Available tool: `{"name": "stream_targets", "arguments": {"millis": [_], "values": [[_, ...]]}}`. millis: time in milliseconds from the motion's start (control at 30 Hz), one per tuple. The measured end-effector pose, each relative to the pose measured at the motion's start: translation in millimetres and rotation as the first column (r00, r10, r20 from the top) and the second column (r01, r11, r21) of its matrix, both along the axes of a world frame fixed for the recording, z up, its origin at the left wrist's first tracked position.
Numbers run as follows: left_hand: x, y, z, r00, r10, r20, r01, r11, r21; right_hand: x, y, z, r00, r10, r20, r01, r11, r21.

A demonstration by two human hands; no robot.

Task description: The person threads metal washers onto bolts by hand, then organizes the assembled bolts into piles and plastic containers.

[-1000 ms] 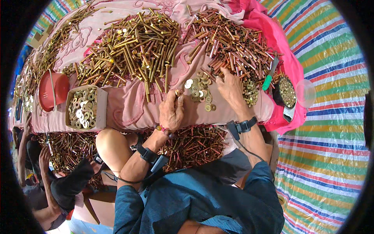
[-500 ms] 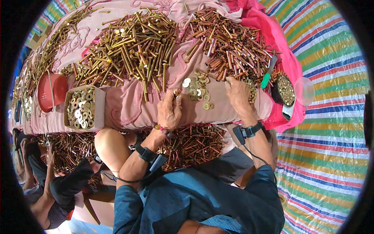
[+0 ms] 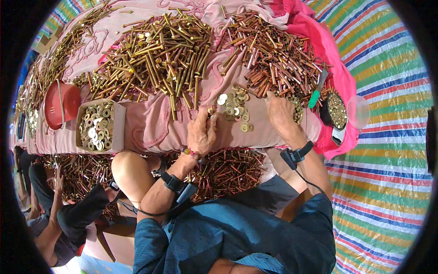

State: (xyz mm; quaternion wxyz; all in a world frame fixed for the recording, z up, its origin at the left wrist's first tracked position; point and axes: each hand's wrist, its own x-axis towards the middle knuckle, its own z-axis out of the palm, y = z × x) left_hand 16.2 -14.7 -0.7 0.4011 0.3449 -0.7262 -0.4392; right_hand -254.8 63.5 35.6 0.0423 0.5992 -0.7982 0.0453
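Note:
My left hand (image 3: pixel 201 131) is closed, with a small brass-coloured metal piece (image 3: pixel 211 111) showing at its fingertips; most of that piece is hidden. Right beside it lies a loose spread of flat washers (image 3: pixel 236 108) on the pink cloth (image 3: pixel 173 132). My right hand (image 3: pixel 280 112) has its fingers bent together at the near edge of a heap of copper-coloured metal tubes (image 3: pixel 273 55). Whatever its fingertips grip is hidden. Small brass-coloured parts (image 3: pixel 298 111) lie just right of that hand. Beyond my left hand rises a heap of long brass-coloured bolts (image 3: pixel 159 55).
A box of washers (image 3: pixel 98 125) and a red bucket (image 3: pixel 61 105) stand at left. On the right are a green-handled tool (image 3: pixel 315 98), a dark bowl of small parts (image 3: pixel 336 112) and a clear plastic cup (image 3: pixel 359 112). Another person's arm (image 3: pixel 55 205) shows at lower left.
The whole view has shifted slightly to the right. Both hands stay nearly in place relative to the washers and the tubes; the left still shows the brass-coloured piece.

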Motion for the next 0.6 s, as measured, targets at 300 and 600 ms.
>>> {"name": "stream_targets", "arguments": {"millis": [300,600], "values": [[-3,3,2,0.998,0.014,-0.056,-0.013,1.000,0.024,-16,-6,12,0.884,0.338,-0.323,-0.293,0.939,0.181],[-3,2,4,0.999,0.017,-0.034,-0.016,1.000,0.022,-3,34,30,0.987,0.124,0.102,-0.122,0.992,-0.028]]}}
